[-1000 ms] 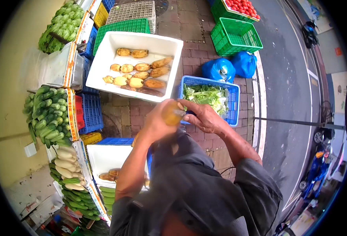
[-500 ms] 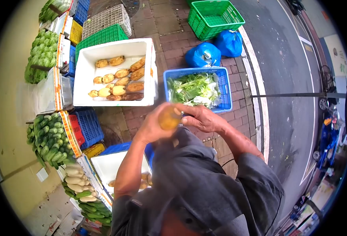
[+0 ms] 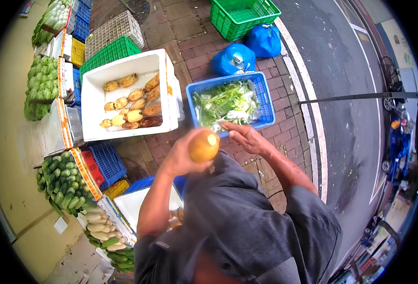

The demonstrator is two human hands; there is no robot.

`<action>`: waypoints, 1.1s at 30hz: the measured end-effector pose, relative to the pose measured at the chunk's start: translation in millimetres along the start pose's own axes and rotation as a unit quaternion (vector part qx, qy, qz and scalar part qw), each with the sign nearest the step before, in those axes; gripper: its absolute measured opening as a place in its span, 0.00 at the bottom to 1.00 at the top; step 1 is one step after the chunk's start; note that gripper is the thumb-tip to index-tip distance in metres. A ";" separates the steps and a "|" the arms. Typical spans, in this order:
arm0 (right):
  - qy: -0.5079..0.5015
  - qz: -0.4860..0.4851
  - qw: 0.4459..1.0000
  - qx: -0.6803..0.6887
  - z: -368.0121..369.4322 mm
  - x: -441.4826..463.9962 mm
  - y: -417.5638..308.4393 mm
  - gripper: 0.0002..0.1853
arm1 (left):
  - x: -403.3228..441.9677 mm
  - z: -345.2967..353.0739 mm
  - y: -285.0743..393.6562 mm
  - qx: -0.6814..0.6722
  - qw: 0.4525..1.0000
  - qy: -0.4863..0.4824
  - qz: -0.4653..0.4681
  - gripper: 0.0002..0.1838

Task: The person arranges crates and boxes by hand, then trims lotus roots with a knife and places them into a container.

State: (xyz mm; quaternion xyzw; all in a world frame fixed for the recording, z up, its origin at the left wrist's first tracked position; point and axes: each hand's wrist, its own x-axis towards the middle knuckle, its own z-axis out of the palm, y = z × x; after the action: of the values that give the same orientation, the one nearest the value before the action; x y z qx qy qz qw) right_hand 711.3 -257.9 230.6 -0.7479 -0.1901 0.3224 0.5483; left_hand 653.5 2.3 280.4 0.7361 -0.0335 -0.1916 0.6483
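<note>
R hand (image 3: pixel 246 138) has moved just off lotus root (image 3: pixel 202 148) — can't tell if pinching — L hand (image 3: pixel 181 155) wraps it, pale end (image 3: pixel 211 139) tipped R.

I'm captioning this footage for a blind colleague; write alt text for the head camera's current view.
A person's left hand grips a lotus root with a pale end, the right hand close beside it. Beyond the hands, a white foam box holds more lotus roots, and a blue crate holds leafy greens.
</note>
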 end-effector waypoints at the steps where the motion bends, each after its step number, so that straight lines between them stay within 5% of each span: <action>1: 0.019 0.015 0.999 0.023 0.0 -2.0 11.4 0.28 | 1.5 -1.3 0.0 -0.007 1.000 0.002 0.007 0.43; 4: 0.067 0.049 0.991 0.107 -0.6 -6.4 23.3 0.30 | 12.0 -5.2 -1.3 -0.008 1.000 0.012 0.007 0.42; 10: 0.161 0.133 0.956 0.205 13.8 -8.1 39.4 0.26 | 7.0 -64.7 -14.0 -0.096 0.959 0.264 0.044 0.29; 12: 0.152 0.133 0.960 0.192 21.5 -11.0 63.6 0.27 | 7.1 -80.6 -9.5 -0.255 0.858 0.419 0.153 0.32; 17: 0.145 0.079 0.961 0.224 48.4 -15.2 63.2 0.26 | -24.0 -135.7 -76.3 -0.435 0.669 0.598 0.076 0.32; 19: 0.155 0.067 0.955 0.244 53.5 -10.9 58.5 0.26 | -30.6 -126.8 -88.0 -0.490 0.603 0.627 0.051 0.26; 21: 0.156 0.051 0.950 0.265 56.9 -4.5 44.9 0.27 | -49.6 -132.2 -142.7 -0.534 0.607 0.584 0.066 0.24; 28: 0.129 -0.085 0.960 0.234 56.8 10.9 19.9 0.28 | -61.1 -110.2 -176.6 -0.658 0.497 0.566 0.005 0.31; 33: 0.115 -0.014 0.975 0.189 49.7 6.0 7.4 0.29 | -65.2 -110.5 -174.4 -0.656 0.496 0.569 -0.019 0.32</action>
State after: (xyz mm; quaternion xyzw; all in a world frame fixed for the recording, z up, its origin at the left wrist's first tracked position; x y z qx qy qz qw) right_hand 680.8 -221.8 212.6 -0.6597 -0.0719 0.2564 0.7028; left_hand 594.5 153.2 136.8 0.0493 0.4917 0.2901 0.8195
